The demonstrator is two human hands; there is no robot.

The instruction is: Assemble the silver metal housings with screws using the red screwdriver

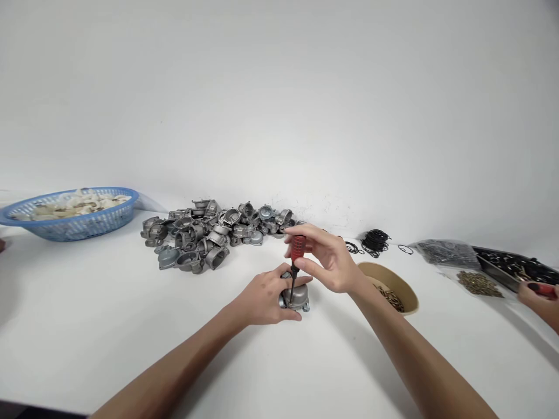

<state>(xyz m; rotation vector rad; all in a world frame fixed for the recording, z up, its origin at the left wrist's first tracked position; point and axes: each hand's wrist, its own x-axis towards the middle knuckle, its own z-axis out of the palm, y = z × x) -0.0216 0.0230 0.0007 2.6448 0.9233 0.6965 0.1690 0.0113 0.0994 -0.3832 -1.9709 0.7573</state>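
Observation:
In front of me a grey metal float bowl-like casting (pixel 299 297) lies on the white table, dome side up. My left hand (pixel 271 295) is wrapped around it, fingers and thumb pressing its sides. A screwdriver (pixel 298 250) with a red handle and dark shaft stands nearly upright in my right hand (pixel 328 263), the fingertips closed around the handle. Its tip meets the near left edge of the casting; the screw there is too small to make out clearly. Part of the casting is hidden by my left fingers.
A heap of grey metal castings (pixel 196 235) lies at the back. A blue basket (pixel 82 226) of whitish parts stands left. On the right are a tan bowl (pixel 408 291) of screws, black rings (pixel 374 242), a bag of small brass-coloured parts (pixel 479 284) and another person's hand (pixel 539 299).

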